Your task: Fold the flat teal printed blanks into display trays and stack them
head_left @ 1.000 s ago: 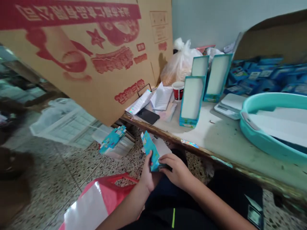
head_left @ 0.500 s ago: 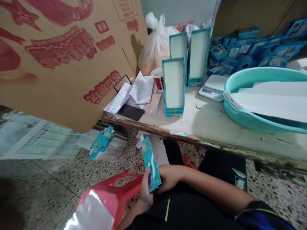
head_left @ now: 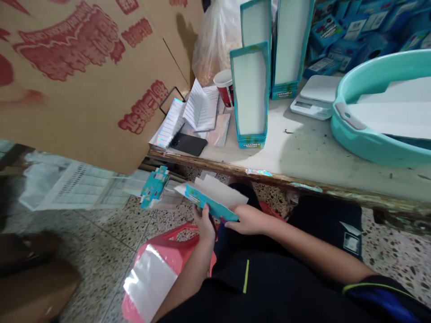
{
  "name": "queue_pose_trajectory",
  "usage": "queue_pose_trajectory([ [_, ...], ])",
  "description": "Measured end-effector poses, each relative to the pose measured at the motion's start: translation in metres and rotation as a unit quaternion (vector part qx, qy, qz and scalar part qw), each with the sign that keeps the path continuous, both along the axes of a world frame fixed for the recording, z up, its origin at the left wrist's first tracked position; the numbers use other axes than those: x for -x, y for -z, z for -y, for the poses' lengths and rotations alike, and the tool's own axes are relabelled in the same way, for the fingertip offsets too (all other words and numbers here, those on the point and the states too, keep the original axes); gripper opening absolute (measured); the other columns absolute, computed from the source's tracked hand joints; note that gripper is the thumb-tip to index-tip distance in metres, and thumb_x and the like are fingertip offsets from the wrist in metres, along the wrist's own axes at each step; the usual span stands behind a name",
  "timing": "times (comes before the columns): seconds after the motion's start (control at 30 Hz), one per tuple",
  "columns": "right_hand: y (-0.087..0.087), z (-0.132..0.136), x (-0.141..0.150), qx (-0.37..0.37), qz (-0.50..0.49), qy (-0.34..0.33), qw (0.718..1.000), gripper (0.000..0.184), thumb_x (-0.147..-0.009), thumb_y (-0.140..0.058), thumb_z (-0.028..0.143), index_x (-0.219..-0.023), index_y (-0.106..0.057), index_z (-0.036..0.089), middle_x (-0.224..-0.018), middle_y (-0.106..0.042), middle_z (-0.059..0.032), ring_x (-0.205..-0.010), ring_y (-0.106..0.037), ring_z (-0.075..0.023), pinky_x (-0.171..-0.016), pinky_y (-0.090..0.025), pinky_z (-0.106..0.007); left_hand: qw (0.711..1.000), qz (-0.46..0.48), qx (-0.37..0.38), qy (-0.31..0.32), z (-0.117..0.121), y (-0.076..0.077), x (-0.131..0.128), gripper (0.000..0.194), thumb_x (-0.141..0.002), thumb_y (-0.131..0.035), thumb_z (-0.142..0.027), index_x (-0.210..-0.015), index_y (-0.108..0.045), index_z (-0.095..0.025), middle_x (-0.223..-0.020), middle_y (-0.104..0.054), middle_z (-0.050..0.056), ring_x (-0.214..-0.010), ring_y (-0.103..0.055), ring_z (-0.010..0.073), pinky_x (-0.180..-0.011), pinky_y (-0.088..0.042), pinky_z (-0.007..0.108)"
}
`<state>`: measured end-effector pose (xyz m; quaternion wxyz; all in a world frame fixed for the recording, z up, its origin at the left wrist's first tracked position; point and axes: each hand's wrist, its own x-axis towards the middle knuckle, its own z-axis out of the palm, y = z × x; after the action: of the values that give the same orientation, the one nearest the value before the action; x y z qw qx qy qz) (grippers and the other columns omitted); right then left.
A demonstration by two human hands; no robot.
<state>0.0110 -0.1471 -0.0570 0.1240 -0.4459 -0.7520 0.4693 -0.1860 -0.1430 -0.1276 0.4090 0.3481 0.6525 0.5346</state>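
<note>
Over my lap I hold a partly folded teal cardboard carton [head_left: 215,207] with a pale inner side and a loose flap at its left end. My left hand [head_left: 205,225] grips its near wall from below, thumb on the outside. At the right end my right hand [head_left: 247,219] has its fingers closed on the carton; some fingertips are hidden. On the table [head_left: 286,154] above, stacks of nested teal trays stand on end: a front stack [head_left: 251,96] and a taller stack [head_left: 288,45] behind it.
A large cardboard box [head_left: 74,89] fills the left. The table holds a phone [head_left: 189,144], notebook [head_left: 202,107], paper cup [head_left: 225,85], white scale [head_left: 314,98] and turquoise basin [head_left: 377,150]. A red stool [head_left: 161,242] and a flat teal carton [head_left: 155,186] are below.
The carton has turned from nearly upright to lengthwise across my lap, showing its pale inside. Both hands have risen slightly, the right now at its right end. The view has tilted down.
</note>
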Motion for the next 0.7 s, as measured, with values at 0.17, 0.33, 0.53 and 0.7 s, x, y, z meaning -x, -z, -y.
queue_pose_trajectory([
  [0.17,0.010,-0.006,-0.032,-0.026,0.210,-0.014,0.977,0.024,-0.088,-0.072,0.028,-0.102,-0.075,0.010,-0.104,-0.076,-0.0204,-0.100,-0.072,-0.0320,-0.092,-0.051,-0.036,0.869,-0.413,-0.196,0.190,-0.020,-0.022,0.046,0.084,-0.077,-0.082,-0.048,-0.149,-0.044,-0.027,-0.146,-0.053,0.016,-0.141,-0.048,0.0319,-0.120,-0.035,0.054],
  [0.33,0.027,-0.008,-0.049,-0.016,0.203,-0.020,0.979,0.023,-0.082,-0.077,0.020,-0.103,-0.074,0.009,-0.101,-0.076,-0.0193,-0.104,-0.071,-0.0339,-0.099,-0.049,-0.040,0.625,-0.576,-0.116,0.514,-0.034,-0.029,0.030,0.082,-0.072,-0.084,-0.058,-0.142,-0.056,-0.027,-0.140,-0.059,0.015,-0.134,-0.052,0.0364,-0.120,-0.029,0.058],
  [0.53,0.048,-0.008,-0.057,-0.085,0.053,0.034,0.994,0.027,-0.086,-0.069,0.012,-0.109,-0.074,0.024,-0.112,-0.075,-0.0048,-0.111,-0.067,-0.0225,-0.103,-0.047,-0.035,0.605,-0.559,-0.006,0.567,-0.066,-0.019,0.005,0.063,-0.068,-0.086,-0.057,-0.114,-0.067,-0.020,-0.112,-0.069,0.010,-0.112,-0.063,0.0318,-0.107,-0.041,0.047],
  [0.7,0.057,-0.002,-0.046,-0.238,-0.011,0.152,0.959,0.036,-0.094,-0.062,0.016,-0.128,-0.068,0.025,-0.124,-0.070,-0.0083,-0.119,-0.062,-0.0247,-0.105,-0.047,-0.040,0.614,-0.509,0.070,0.599,-0.075,-0.027,0.003,0.048,-0.070,-0.084,-0.046,-0.107,-0.066,-0.021,-0.106,-0.070,0.008,-0.096,-0.067,0.0269,-0.084,-0.050,0.034],
])
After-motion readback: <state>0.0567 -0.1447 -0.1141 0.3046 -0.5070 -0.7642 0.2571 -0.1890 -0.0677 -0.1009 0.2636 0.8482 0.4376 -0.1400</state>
